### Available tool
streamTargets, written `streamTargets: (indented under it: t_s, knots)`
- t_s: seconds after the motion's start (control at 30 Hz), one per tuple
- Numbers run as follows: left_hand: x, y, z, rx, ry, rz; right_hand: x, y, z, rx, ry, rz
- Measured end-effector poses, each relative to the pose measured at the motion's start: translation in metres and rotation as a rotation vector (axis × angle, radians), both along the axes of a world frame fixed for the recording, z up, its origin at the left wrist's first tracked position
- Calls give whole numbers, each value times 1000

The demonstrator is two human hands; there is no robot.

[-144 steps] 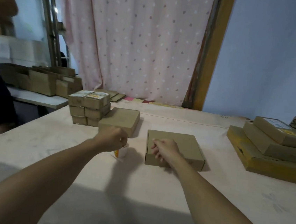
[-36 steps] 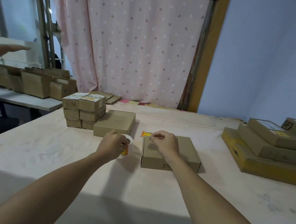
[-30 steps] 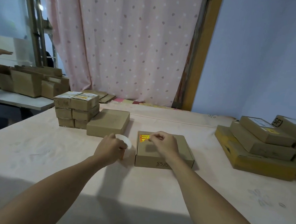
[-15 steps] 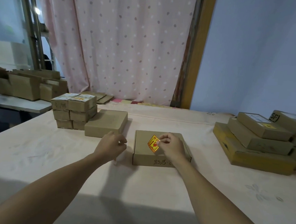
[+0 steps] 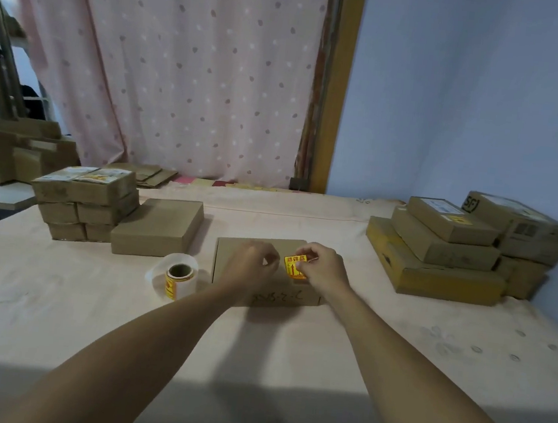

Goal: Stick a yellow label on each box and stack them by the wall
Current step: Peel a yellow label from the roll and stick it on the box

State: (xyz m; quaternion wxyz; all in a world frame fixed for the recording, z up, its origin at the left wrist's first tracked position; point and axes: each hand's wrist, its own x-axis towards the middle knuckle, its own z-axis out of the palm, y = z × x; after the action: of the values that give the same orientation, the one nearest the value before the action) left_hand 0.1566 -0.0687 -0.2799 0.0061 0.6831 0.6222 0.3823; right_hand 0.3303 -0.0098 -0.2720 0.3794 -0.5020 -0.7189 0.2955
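While both forearms reach out over the bench (image 5: 55, 291) in the head view, the work sits on the flat brown box (image 5: 231, 254) straight ahead. The yellow label (image 5: 295, 267) lies over the right half of the box top, between the two hands. The right hand (image 5: 324, 271) has its fingers curled in and pinching the label's right edge. The left hand (image 5: 251, 265) hovers just beside the left edge with its fingers bent; whether they hold anything I cannot tell.

The label looks placed but not yet smoothed, so pressing it flat is probably the step in hand. The left fingers need only a short move rightward to reach it.

The box's long axis runs left to right across the bench. The stack by the wall (image 5: 439, 249) stands well apart to the right, so the right hand is the nearer one for the carry. The label roll (image 5: 179, 275) stands just left of the box, with another plain box (image 5: 159, 226) behind it.
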Motion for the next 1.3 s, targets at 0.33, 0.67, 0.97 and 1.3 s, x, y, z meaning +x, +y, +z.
streamTargets:
  t_s: [0.33, 0.67, 0.97, 1.3]
  knots:
    - [15, 21, -8, -25, -21, 72, -7, 32, -9, -19, 0, -24]
    - [21, 36, -18, -114, 109, 85, -6, 43, -22, 44, -173, -9]
    - [22, 38, -18, -139, 89, 99, 5, 43, -29, 199, -383, -19]
    - [27, 34, -9, -211, 58, 142, 18, 42, -42, 141, -274, -31]
